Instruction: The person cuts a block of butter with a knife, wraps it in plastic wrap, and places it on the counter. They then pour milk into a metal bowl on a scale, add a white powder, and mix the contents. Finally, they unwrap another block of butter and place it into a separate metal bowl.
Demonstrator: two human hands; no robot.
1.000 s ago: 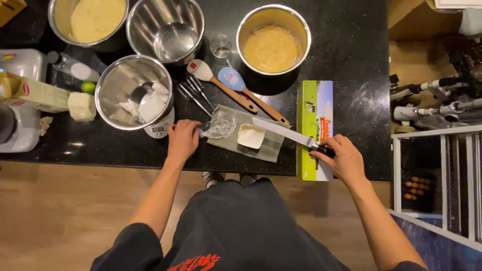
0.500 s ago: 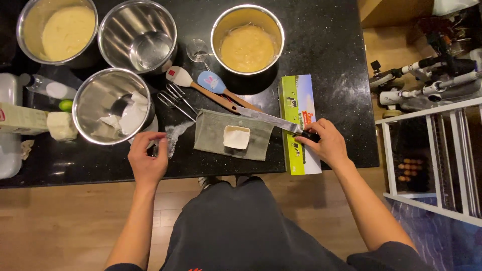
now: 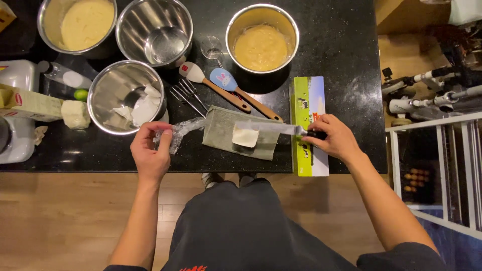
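- Head view: a pale, squarish butter piece (image 3: 245, 136) lies on a grey-green cloth (image 3: 221, 135) near the black counter's (image 3: 341, 45) front edge.
- The right hand (image 3: 335, 137), right of the cloth, is clenched around a knife (image 3: 271, 128) whose blade lies flat across the butter's top.
- The left hand (image 3: 150, 150), left of the cloth, pinches crumpled clear wrap (image 3: 182, 131).
- Behind the cloth: two spatulas (image 3: 226, 88).

Grey-green cloth (image 3: 221, 135), pale butter (image 3: 245, 136) (creamy white), black speckled counter (image 3: 346, 45), green carton (image 3: 309, 100).
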